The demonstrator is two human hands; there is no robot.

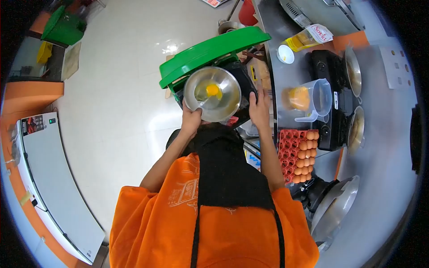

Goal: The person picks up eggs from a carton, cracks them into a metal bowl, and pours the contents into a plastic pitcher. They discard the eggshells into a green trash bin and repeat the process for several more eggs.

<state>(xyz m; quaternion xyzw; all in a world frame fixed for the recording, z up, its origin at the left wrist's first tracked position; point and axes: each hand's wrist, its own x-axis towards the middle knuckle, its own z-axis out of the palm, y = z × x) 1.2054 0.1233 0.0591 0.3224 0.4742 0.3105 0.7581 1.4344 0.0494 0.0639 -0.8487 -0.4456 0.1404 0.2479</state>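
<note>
My left hand (pixel 192 119) grips the near-left rim of a steel mixing bowl (pixel 229 99), thumb over the edge. Inside lies a cracked raw egg (pixel 213 90), its yolk whole in clear white. The bowl is over an open bin with a raised green lid (pixel 210 52) and black liner (pixel 243 82). Just right of the bowl, my right hand (pixel 260 109) is open, thumb and fingers apart, at the liner's edge beside the counter; no object shows in it.
On the counter to the right are a red egg tray (pixel 288 145) part-filled with brown eggs (pixel 305 156), a clear pitcher (pixel 322 96) with orange contents, a small white bowl (pixel 285 54) and an oil bottle (pixel 308 38). Behind them stands a black stove (pixel 327 73) with pans (pixel 353 71). A white chest freezer (pixel 58 178) stands left.
</note>
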